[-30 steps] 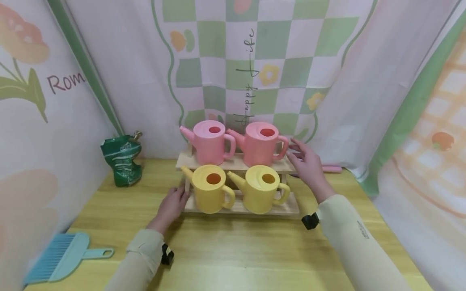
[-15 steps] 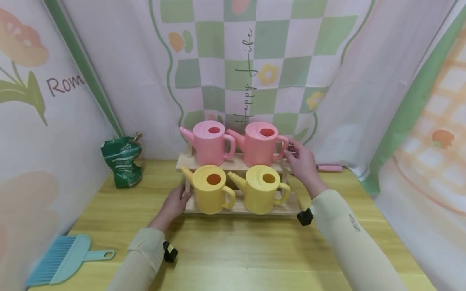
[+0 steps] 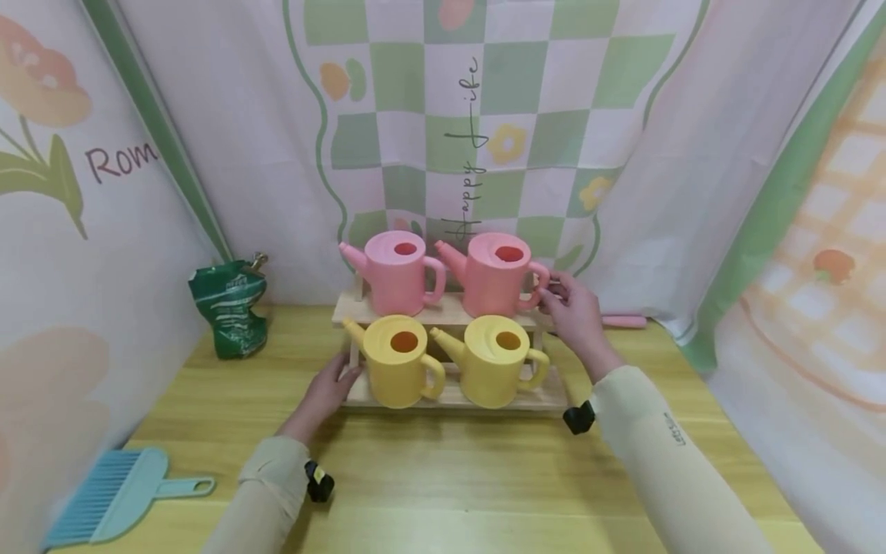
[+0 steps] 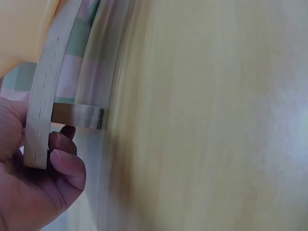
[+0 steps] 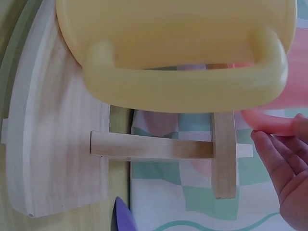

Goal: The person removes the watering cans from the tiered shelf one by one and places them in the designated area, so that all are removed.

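Two pink watering cans stand on the upper board of a two-tier wooden rack (image 3: 457, 397): a lighter one (image 3: 396, 281) at left and a coral one (image 3: 493, 281) at right. On the lower board are two yellow watering cans, a left one (image 3: 394, 377) and a right one (image 3: 487, 377). My left hand (image 3: 325, 392) grips the left end of the lower board (image 4: 43, 106), thumb and curled fingers on either side of it. My right hand (image 3: 577, 315) pinches the coral can's handle (image 5: 272, 122) with thumb and fingertips; the thumb is partly cut off in the right wrist view.
A crumpled green packet (image 3: 230, 308) with a clip stands at the back left. A light-blue brush and dustpan (image 3: 131, 492) lie at the front left. A pink handle (image 3: 624, 322) lies behind my right hand, near the curtain (image 3: 277, 192). A purple tip (image 5: 124, 216) shows beside the rack.
My right hand has come in from the right of the coral can and taken its handle. The can has shifted slightly to the right. My left hand stays on the rack.
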Demonstrator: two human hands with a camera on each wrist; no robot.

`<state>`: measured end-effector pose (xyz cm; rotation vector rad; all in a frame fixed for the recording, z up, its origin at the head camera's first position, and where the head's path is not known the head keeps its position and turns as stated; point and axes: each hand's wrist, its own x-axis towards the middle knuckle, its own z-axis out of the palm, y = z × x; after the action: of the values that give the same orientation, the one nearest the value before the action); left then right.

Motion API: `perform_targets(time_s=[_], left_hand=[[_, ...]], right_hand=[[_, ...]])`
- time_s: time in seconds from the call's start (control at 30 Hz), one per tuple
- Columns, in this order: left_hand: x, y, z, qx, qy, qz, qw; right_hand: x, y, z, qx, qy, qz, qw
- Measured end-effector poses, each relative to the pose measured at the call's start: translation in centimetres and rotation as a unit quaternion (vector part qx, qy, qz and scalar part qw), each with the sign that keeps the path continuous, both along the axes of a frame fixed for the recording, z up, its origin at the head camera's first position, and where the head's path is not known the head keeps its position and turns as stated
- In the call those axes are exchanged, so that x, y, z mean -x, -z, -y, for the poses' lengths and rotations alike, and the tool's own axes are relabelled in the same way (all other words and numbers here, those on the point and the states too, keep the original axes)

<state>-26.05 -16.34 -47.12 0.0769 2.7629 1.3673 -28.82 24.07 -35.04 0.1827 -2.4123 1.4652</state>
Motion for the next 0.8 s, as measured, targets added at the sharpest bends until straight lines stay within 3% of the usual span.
perform_targets(time_s=[0.23,0.57,0.8], left_hand=[[0.3,0.5,0.4,-0.008,-0.003,0.016,0.9998],[0.3,1.0,0.5,-0.012,-0.005,0.007,0.9999],[0.1,1.0,0.8,-0.019,-0.005,0.016,0.9997]], right_hand=[[-0.7,0.3,-0.6,0.036,0.038,-0.011,0.9986],[-2.7,-0.4,-3.0,0.072,0.086,-0.057,0.9921],[-4.7,-0.9,-4.9,0.072,0.112,-0.043,0.9902]])
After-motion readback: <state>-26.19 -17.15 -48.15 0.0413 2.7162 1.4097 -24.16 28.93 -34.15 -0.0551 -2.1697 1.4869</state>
